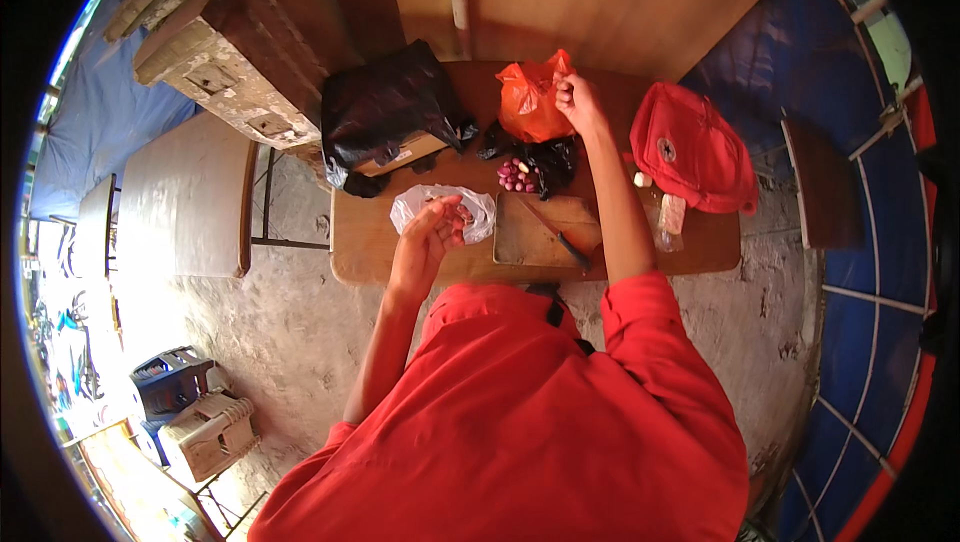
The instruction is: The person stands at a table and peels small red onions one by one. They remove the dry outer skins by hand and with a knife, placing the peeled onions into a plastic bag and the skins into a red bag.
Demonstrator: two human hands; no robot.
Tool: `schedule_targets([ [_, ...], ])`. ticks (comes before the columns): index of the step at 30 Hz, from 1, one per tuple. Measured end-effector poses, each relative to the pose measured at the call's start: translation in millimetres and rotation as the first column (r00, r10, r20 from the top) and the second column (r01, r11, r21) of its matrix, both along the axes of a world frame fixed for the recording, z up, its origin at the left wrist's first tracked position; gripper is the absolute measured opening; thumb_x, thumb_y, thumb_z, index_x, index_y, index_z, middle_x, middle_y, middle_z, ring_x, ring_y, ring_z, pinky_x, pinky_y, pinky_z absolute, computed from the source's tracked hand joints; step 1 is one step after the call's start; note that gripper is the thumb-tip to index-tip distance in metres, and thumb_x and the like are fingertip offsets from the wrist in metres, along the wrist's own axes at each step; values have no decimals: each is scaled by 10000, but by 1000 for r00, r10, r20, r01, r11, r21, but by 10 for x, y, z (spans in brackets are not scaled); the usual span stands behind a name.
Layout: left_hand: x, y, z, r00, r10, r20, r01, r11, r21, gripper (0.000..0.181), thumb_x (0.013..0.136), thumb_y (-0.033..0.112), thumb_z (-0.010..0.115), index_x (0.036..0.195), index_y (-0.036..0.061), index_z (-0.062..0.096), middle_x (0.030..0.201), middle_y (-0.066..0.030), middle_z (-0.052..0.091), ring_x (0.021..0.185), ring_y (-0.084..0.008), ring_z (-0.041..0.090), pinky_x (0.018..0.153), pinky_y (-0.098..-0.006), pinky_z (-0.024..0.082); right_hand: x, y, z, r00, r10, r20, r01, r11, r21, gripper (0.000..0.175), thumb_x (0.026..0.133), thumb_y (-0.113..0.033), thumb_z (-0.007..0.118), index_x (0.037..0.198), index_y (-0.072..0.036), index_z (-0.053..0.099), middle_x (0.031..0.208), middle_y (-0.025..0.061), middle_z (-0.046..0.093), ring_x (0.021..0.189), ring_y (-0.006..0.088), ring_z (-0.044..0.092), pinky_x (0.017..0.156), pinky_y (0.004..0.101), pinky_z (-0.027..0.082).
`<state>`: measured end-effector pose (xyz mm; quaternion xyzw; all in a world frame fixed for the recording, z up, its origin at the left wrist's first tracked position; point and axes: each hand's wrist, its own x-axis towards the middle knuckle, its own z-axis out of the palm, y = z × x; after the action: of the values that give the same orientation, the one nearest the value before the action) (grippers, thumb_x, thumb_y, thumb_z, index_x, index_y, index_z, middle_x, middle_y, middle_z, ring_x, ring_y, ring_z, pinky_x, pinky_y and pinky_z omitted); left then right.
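Observation:
My right hand (576, 98) grips the upper right edge of an orange plastic bag (529, 103) at the back of the wooden table (360, 234). With loosely curled fingers, my left hand (435, 229) is over a whitish plastic bag (409, 204) that holds some scraps; I see nothing held in it. Several small purple shallots (516, 176) lie beside a crumpled black plastic bag (556, 167), in front of the orange one. Closer to me is a wooden cutting board (517, 238). A knife with a black handle (574, 249) rests diagonally across it.
A large black plastic bag (390, 103) partly covers a cardboard box (401, 154) at the back left. At the right are a red backpack (690, 148), a small white block (642, 180) and a clear-wrapped package (672, 216). Another table (187, 197) and stacked plastic stools (206, 433) stand left.

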<state>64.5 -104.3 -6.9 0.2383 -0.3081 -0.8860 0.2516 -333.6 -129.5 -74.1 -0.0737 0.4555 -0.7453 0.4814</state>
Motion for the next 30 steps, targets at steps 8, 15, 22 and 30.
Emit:
schedule_targets([
  [8, 239, 123, -9, 990, 116, 74, -118, 993, 18, 353, 997, 273, 479, 1194, -4, 572, 887, -22, 602, 830, -106, 568, 757, -257, 459, -483, -783, -252, 870, 242, -429, -19, 887, 461, 288, 963, -136, 418, 1198, 18, 485, 876, 168, 590, 685, 261, 650, 619, 359, 564],
  [15, 298, 126, 11, 991, 116, 72, -116, 993, 2, 349, 999, 272, 476, 1185, -5, 577, 878, -19, 601, 808, -94, 568, 746, -240, 455, -542, -856, -327, 882, 276, -382, -81, 888, 453, 343, 981, -109, 383, 1264, 81, 344, 1123, 221, 437, 976, 366, 621, 894, 461, 545],
  [22, 242, 96, 67, 991, 97, 90, -97, 995, -4, 329, 1003, 255, 470, 1180, -3, 574, 906, -26, 595, 821, -99, 567, 758, -253, 454, -471, -814, -246, 820, 330, -469, -62, 864, 499, 327, 950, -42, 354, 1250, 78, 401, 1300, 253, 422, 932, 379, 642, 885, 481, 544],
  [30, 271, 125, 53, 994, 57, 91, -56, 998, -14, 313, 1004, 235, 459, 1179, 2, 575, 893, -26, 595, 800, -97, 559, 748, -245, 450, -491, -809, -296, 812, 236, -534, 28, 898, 439, 325, 908, -12, 347, 1192, 57, 488, 1148, 212, 570, 796, 296, 670, 772, 441, 586],
])
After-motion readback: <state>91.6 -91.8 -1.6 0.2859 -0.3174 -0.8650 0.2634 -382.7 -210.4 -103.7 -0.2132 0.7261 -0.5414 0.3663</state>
